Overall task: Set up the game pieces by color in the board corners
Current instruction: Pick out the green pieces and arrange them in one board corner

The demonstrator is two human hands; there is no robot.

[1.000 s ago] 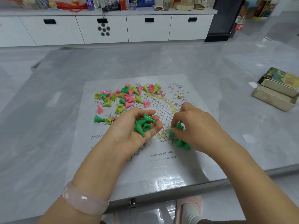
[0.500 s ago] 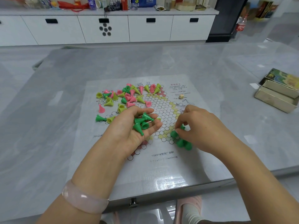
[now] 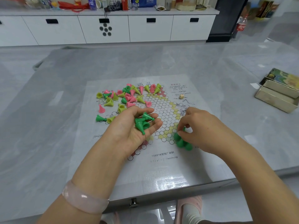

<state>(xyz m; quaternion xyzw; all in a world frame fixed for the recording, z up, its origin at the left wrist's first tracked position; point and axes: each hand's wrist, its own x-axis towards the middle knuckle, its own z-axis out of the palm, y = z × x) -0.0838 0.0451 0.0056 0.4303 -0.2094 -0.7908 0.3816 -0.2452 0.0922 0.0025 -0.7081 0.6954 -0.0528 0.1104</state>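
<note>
The paper game board (image 3: 161, 167) on the desk (image 3: 48, 126) carries small print, mostly unreadable. The left hand (image 3: 129, 126), palm up, cradles several green cone pieces (image 3: 143, 122) in curled fingers. The right hand (image 3: 199, 126) pinches a green piece over the green cluster (image 3: 182, 143) at the board's near-right corner, nudged slightly farther right than a second ago. Mixed loose pieces (image 3: 127, 96) lie at the far-left part.

Board (image 3: 161, 172) on the table (image 3: 48, 143), loose pieces (image 3: 126, 97) heaped on its far left, die (image 3: 181, 96) on its far right, placed pieces (image 3: 182, 142) at its near right corner, box (image 3: 278, 92) on the table far right, cabinets (image 3: 145, 28) behind.
</note>
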